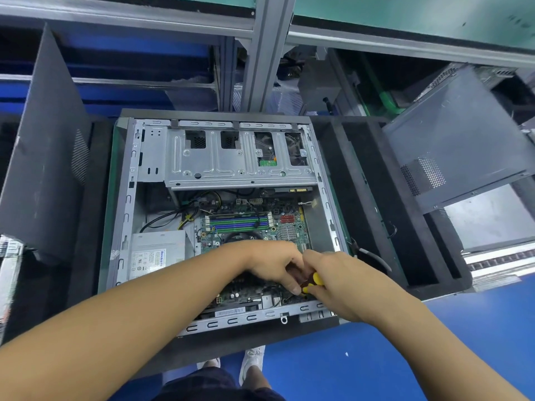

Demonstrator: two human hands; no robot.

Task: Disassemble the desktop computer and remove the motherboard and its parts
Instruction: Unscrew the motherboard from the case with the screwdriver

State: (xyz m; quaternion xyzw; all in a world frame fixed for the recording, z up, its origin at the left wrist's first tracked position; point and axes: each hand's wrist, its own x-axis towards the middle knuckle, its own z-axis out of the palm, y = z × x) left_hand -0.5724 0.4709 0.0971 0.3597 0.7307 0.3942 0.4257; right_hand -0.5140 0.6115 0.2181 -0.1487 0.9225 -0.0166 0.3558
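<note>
An open desktop computer case (127, 204) lies on its side in front of me. Inside it sits the green motherboard (286, 230) with blue memory slots (237, 221), a grey power supply (157, 253) at the left and a metal drive cage (231, 157) at the far end. Both hands meet over the near right part of the board. My right hand (344, 282) grips a screwdriver with a yellow and dark handle (314, 282). My left hand (272, 264) has its fingers curled round the same handle from the left. The screwdriver's tip is hidden.
A dark side panel (49, 157) leans at the left. Another grey perforated panel (457, 140) lies at the right, next to black foam trays (376, 204). An aluminium frame post (266, 53) rises behind the case. The blue floor (376, 357) and my shoes show below.
</note>
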